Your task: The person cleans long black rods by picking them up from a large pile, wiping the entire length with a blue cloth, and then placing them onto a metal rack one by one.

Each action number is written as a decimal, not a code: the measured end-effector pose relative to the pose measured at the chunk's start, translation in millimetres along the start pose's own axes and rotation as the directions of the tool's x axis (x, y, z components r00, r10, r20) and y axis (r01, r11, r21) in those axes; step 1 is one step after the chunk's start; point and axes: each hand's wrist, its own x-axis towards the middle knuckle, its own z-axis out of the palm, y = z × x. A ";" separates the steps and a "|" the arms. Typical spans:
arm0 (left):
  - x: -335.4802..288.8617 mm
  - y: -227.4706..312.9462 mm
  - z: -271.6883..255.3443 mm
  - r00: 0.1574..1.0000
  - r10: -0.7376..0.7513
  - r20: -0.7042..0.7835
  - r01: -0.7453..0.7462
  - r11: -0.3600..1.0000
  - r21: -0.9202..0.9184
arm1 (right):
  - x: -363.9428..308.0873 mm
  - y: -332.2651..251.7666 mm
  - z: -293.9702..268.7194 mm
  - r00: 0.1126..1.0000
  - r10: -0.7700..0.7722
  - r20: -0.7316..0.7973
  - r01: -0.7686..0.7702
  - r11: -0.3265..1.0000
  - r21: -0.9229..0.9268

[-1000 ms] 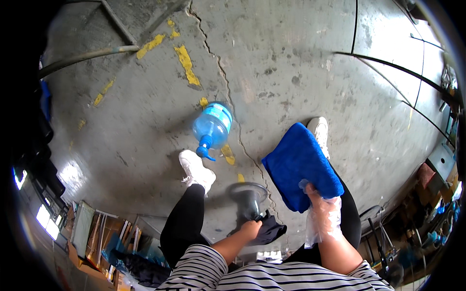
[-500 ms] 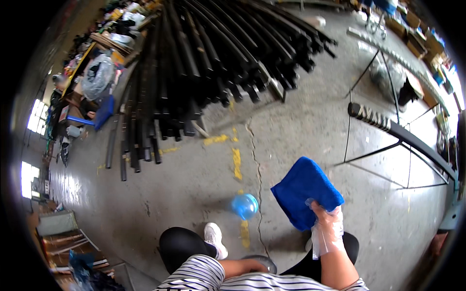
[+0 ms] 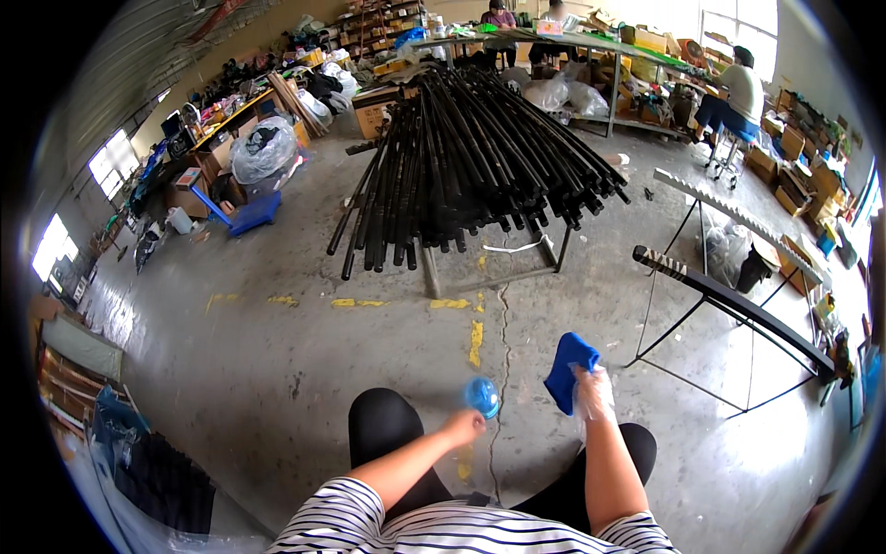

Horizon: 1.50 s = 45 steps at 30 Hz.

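Observation:
My right hand (image 3: 592, 392), in a clear plastic glove, grips a folded blue cloth (image 3: 567, 371) and holds it up over the floor in front of my right knee. My left hand (image 3: 464, 427) is bare and closed, with its fingertips turned away from view. Against its far side is a round clear-blue container (image 3: 482, 396), probably a plastic bottle. The hand seems to grip its near edge, though the exact hold is hidden. The container's left edge is blurred.
A big stack of long black tubes (image 3: 480, 157) rests on a metal stand ahead. To the right, a notched rack (image 3: 738, 217) and a dark padded bar (image 3: 729, 295) stand on thin legs. A blue step stool (image 3: 254, 214) is at left. A person (image 3: 738, 92) sits far right.
The view has tilted up, showing more of the room. My left hand has come forward from between my legs to the clear-blue container. The blue cloth looks smaller and more bunched in my right hand.

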 end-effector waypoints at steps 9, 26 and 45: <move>-5.5 18.7 -21.3 0.943 -0.266 -0.201 0.225 0.953 -0.205 | -50.6 16.0 15.5 0.965 0.240 0.108 -0.262 0.921 0.290; 42.7 28.0 -95.7 0.928 -0.242 -0.283 0.116 0.911 -0.397 | -30.3 -35.5 30.9 0.948 0.207 0.241 -0.278 0.908 0.314; 299.9 -79.0 -284.9 0.668 -0.142 -0.730 0.294 0.952 0.084 | 20.1 -69.2 91.4 0.973 0.229 -0.018 -0.194 0.861 0.470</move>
